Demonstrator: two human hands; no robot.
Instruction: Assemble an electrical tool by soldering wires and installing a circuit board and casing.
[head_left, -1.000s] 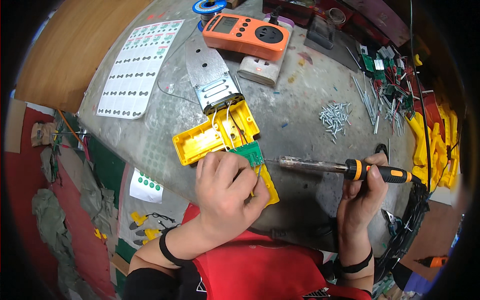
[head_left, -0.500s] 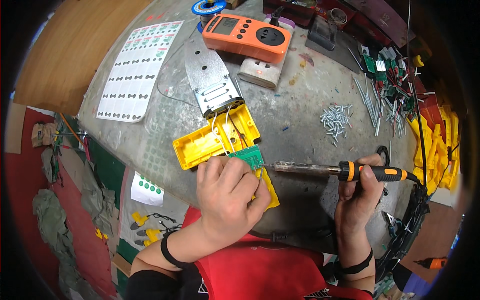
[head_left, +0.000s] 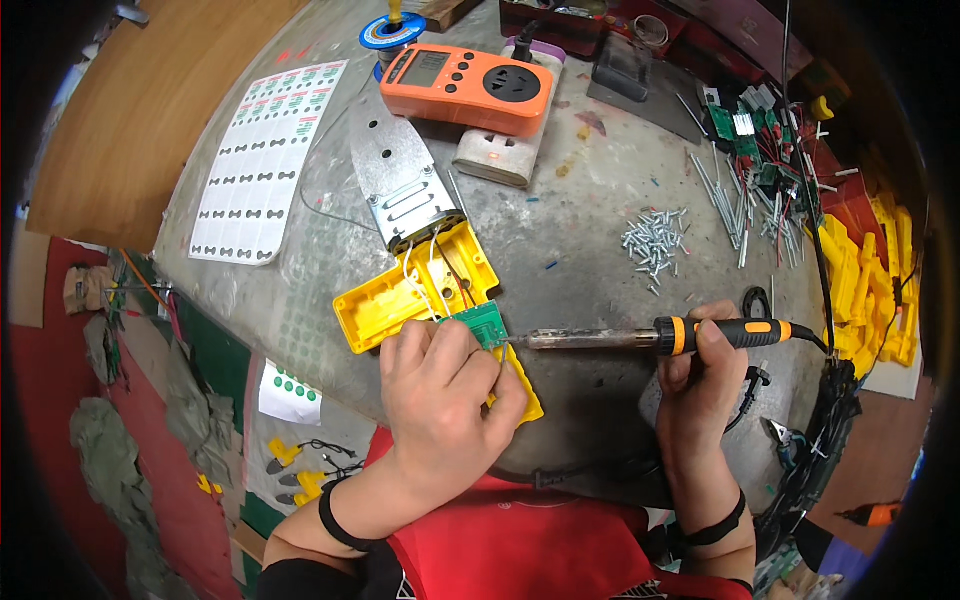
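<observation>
A hollow, ribbed housing (head_left: 375, 312) of smooth yellow plastic lies open on the scuffed, stained grey worktop (head_left: 575, 235); a thin, flat green circuit board (head_left: 485, 322) rests over the housing's near part, and a tapered sheet-metal plate (head_left: 390, 165) runs out from its far end. Beyond the housing sit a boxy orange plastic meter (head_left: 466, 88), an off-white power strip (head_left: 495, 155) and a blue-rimmed spool (head_left: 393, 33); to its far left lies a flat paper sticker sheet (head_left: 265, 165), and to its right a loose pile of shiny metal screws (head_left: 655, 245). There is one board, one meter with four small buttons, one spool and one sheet; the plate shows two round holes, while the screws are too many to count. Right of the housing, the right hand (head_left: 705, 385) is closed around a soldering iron (head_left: 620, 338), whose slim metal barrel points at the board; the left hand (head_left: 440, 395) curls nearly closed over the housing's near side, its fingertips hidden, so what it pinches cannot be told
</observation>
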